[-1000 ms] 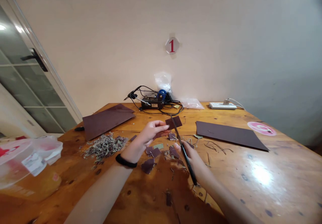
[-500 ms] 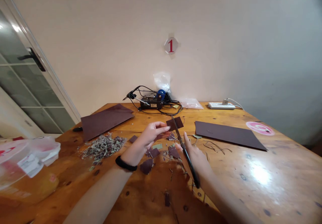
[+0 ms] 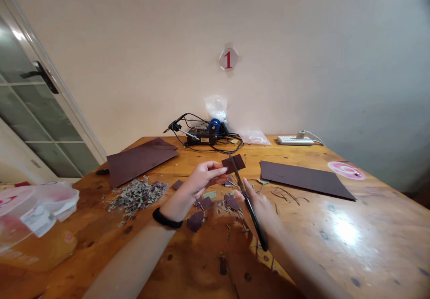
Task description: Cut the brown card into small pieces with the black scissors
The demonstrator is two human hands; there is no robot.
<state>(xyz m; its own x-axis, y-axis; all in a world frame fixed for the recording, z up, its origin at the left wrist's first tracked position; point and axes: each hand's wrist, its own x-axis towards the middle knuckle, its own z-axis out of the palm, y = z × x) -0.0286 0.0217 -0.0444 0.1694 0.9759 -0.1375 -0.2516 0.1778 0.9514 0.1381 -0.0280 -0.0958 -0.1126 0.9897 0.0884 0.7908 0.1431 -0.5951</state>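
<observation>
My left hand pinches a small dark brown sheet piece by its left edge, raised over the table. In my right hand is a pair of scissors with long dark handles. Their blades lie across the brown piece; whether they are parted I cannot tell. Below my hands are several cut brown scraps and thin offcut strips. A heap of tiny green and brown snippets lies to the left of my left hand.
Large brown sheets lie at the left and the right of the wooden table. At the back stand a black device with cables and a power strip. A plastic bag is at the near left.
The view has shifted very slightly. My right index finger has drawn in a little toward the scissors, while the brown piece stays in my left hand.
</observation>
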